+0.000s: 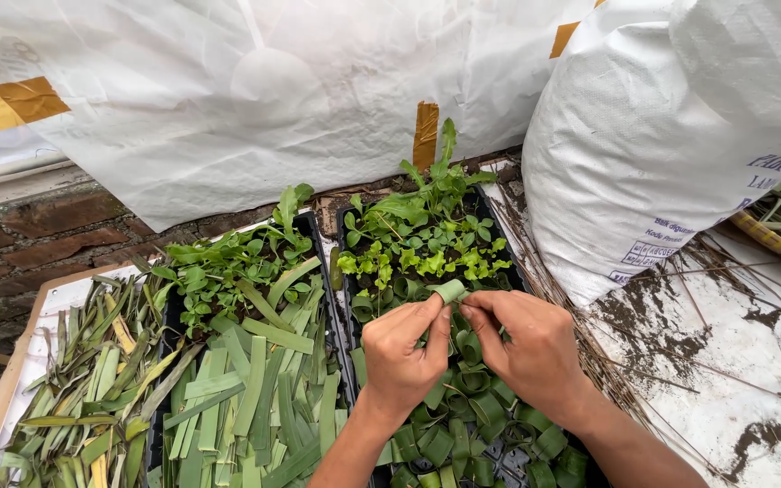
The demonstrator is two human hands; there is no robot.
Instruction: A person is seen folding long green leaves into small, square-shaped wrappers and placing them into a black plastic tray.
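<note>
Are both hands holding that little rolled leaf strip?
Yes, the left hand and right hand pinch the rolled leaf strip between their fingertips.

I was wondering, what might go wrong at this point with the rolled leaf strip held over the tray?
The rolled leaf strip, pinched only by the fingertips of the left hand and right hand, may spring open. The hands hover close over the seedlings and could crush them. The leaf rings below might get knocked loose.
</note>
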